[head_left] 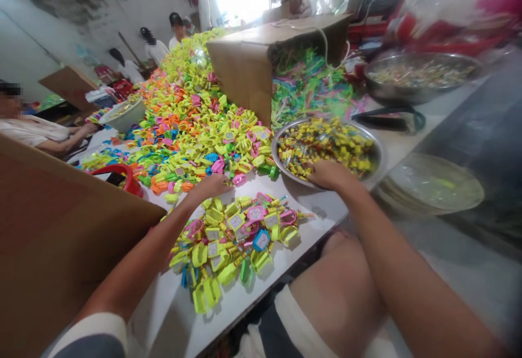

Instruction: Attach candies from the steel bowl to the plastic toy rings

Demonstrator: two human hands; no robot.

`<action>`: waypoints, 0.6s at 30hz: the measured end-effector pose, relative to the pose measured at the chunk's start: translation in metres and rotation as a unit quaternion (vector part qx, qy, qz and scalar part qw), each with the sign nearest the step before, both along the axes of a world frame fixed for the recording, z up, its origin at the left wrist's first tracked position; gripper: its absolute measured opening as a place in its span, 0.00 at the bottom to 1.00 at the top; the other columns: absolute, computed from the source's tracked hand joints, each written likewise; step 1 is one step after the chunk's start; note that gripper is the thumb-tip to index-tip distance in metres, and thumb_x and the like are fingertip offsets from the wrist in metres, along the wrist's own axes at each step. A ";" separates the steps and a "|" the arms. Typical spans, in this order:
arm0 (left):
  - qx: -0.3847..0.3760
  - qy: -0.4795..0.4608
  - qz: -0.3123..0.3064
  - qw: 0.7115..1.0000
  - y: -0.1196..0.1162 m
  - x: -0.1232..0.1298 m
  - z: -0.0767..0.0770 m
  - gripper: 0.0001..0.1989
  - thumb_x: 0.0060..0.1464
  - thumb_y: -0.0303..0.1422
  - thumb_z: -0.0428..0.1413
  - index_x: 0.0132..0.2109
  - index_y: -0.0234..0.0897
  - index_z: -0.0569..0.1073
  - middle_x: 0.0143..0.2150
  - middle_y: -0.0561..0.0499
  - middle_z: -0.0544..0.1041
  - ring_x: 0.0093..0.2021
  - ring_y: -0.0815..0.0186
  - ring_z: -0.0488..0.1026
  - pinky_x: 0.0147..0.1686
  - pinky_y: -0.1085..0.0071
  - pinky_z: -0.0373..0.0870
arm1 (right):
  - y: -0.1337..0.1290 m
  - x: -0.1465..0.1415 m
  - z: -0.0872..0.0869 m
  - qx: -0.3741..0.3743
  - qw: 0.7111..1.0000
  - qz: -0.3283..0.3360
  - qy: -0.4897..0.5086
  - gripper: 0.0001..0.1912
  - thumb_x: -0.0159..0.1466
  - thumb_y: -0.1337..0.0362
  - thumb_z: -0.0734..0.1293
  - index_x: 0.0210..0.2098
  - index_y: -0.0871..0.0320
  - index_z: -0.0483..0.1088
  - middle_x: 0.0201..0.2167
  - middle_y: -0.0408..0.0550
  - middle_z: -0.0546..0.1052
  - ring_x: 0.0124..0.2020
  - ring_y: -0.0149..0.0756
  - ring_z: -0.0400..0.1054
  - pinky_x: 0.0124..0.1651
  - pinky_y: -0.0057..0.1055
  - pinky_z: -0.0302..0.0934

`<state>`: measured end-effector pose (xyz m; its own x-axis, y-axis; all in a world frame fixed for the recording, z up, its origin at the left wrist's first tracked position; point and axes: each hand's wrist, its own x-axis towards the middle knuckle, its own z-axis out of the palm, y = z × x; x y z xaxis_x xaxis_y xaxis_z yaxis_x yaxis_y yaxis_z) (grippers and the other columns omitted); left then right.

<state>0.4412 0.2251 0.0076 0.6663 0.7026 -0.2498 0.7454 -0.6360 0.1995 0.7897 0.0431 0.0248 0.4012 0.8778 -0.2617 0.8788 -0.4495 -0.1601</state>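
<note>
My left hand [214, 185] is at the near edge of a large heap of plastic toy watches [191, 129], mostly yellow with pink, orange, green and blue ones. Its fingers are bent beside a pink piece, and whether they grip anything is unclear. My right hand [328, 174] reaches over the near rim of a metal bowl [379, 170], its fingertips hidden among small yellow wrapped pieces [346, 137]. Closer to me, a smaller pile of toy watches [234, 233] lies on the white table [159, 314].
An open cardboard box [244, 78] with coloured strips stands behind the bowl. Another metal bowl [420, 94] is at the back right. A cardboard panel [61, 238] rises at left, near a red basin [132, 178]. Several people sit farther back. A round lidded container [436, 184] is at right.
</note>
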 end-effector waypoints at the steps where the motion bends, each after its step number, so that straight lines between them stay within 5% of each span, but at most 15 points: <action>1: -0.001 -0.009 0.004 1.000 -0.002 -0.001 0.002 0.20 0.64 0.49 0.61 0.35 0.35 0.76 0.31 0.50 0.77 0.32 0.65 0.73 0.37 0.67 0.70 | -0.002 0.000 0.002 0.010 1.000 -0.008 -0.006 0.19 0.69 0.60 0.67 0.51 0.68 0.81 0.52 0.72 0.82 0.52 0.57 0.79 0.49 0.38 0.66; 5: 0.004 -0.089 0.016 0.996 -0.027 -0.013 0.026 0.24 0.64 0.49 0.56 0.28 0.35 0.74 0.27 0.49 0.77 0.31 0.64 0.72 0.33 0.70 0.64 | -0.010 -0.012 0.016 0.067 0.997 -0.026 -0.023 0.20 0.71 0.58 0.63 0.53 0.66 0.77 0.49 0.69 0.82 0.49 0.55 0.78 0.44 0.37 0.63; 9: 0.006 -0.190 0.012 0.982 -0.082 -0.029 0.058 0.21 0.70 0.47 0.54 0.37 0.35 0.79 0.43 0.46 0.84 0.44 0.60 0.80 0.46 0.67 0.74 | -0.027 -0.058 0.031 0.199 0.979 0.045 0.011 0.13 0.72 0.58 0.63 0.49 0.59 0.73 0.43 0.58 0.82 0.43 0.48 0.77 0.40 0.35 0.58; 13: 0.028 -0.372 -0.042 0.927 -0.143 -0.035 0.082 0.08 0.67 0.37 0.63 0.40 0.38 0.80 0.48 0.44 0.84 0.56 0.57 0.81 0.61 0.60 0.74 | -0.064 -0.126 0.036 0.333 0.897 0.172 0.234 0.08 0.72 0.61 0.63 0.48 0.57 0.69 0.37 0.49 0.79 0.35 0.40 0.73 0.39 0.33 0.58; 15: 0.049 -0.431 -0.088 0.897 -0.168 -0.033 0.091 0.01 0.65 0.30 0.65 0.43 0.38 0.80 0.46 0.45 0.84 0.55 0.59 0.81 0.61 0.62 0.75 | -0.089 -0.153 0.036 0.342 0.855 0.177 0.347 0.10 0.76 0.62 0.59 0.53 0.56 0.68 0.38 0.47 0.79 0.36 0.39 0.73 0.40 0.32 0.60; 18: 0.064 -0.441 -0.131 0.885 -0.195 -0.027 0.099 0.07 0.63 0.24 0.66 0.45 0.39 0.80 0.47 0.47 0.83 0.53 0.63 0.81 0.59 0.66 0.77 | -0.125 -0.175 0.043 0.341 0.818 0.143 0.440 0.12 0.80 0.61 0.56 0.56 0.54 0.68 0.47 0.48 0.79 0.47 0.39 0.75 0.49 0.33 0.64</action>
